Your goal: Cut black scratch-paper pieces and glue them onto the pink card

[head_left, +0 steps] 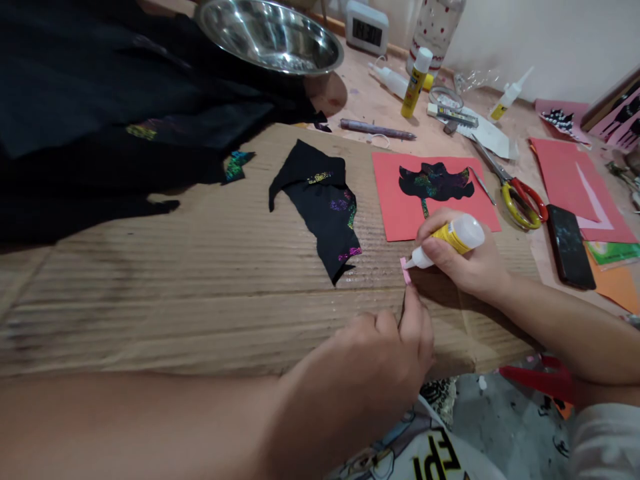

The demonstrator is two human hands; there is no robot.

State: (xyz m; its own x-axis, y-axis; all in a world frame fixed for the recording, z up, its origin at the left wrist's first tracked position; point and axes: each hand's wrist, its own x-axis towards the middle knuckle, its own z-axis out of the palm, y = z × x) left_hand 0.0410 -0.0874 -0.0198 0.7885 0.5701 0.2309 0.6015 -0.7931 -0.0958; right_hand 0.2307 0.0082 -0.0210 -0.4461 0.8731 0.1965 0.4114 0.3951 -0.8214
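Observation:
My right hand [463,257] is wrapped round a small white glue bottle with a yellow label [453,238], its nozzle pointing left onto a tiny pink paper piece [405,270]. My left hand [373,363] is curled, with a fingertip pressing the pink piece down on the corrugated cardboard sheet [200,293]. Just behind my right hand lies a red card [395,200] bearing a black cut-out shape with glitter [436,181]. A loose black glittered scrap [323,200] lies to the left of the card.
Black cloth [100,113] covers the far left, beside a steel bowl [270,33]. Scissors with red and yellow handles [515,190], a dark phone [569,245], a yellow glue stick [415,83], other glue bottles, a pen [375,129], a digital clock [367,27] and red papers [575,183] lie right.

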